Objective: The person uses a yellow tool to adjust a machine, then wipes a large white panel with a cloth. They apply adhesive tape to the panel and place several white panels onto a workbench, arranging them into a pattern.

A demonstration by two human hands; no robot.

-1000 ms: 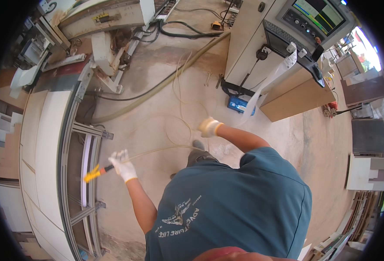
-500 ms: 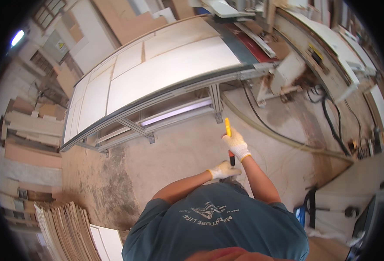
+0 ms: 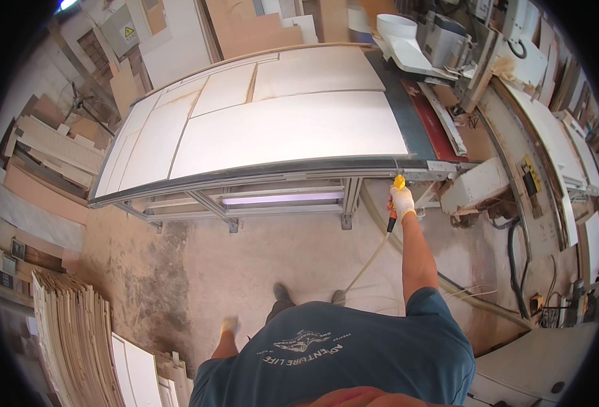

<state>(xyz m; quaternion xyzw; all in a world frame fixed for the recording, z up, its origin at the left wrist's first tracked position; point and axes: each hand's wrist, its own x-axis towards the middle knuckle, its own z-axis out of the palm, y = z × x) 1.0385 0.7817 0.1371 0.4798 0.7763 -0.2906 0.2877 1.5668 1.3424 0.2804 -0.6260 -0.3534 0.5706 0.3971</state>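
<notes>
My right hand, in a white knit glove with a yellow cuff, is closed round a yellow air blow gun. The gun is held out at the front edge of the long work table, near its right end. From its orange and black lower end a pale hose runs down towards the floor by my feet. White cut panels lie flat on the table, with narrow gaps and brown dust between some of them. My left hand, also gloved, hangs low beside my body, blurred, its fingers unclear.
Machine parts and a white funnel-shaped piece stand past the table's right end. A thick hose and black cables cross the floor on the right. Stacked boards stand at lower left, and more boards lean along the left wall.
My right hand has carried the blow gun forward and right to the table's edge. My left hand has dropped away from the middle to my left side. The view has shifted towards the table.
</notes>
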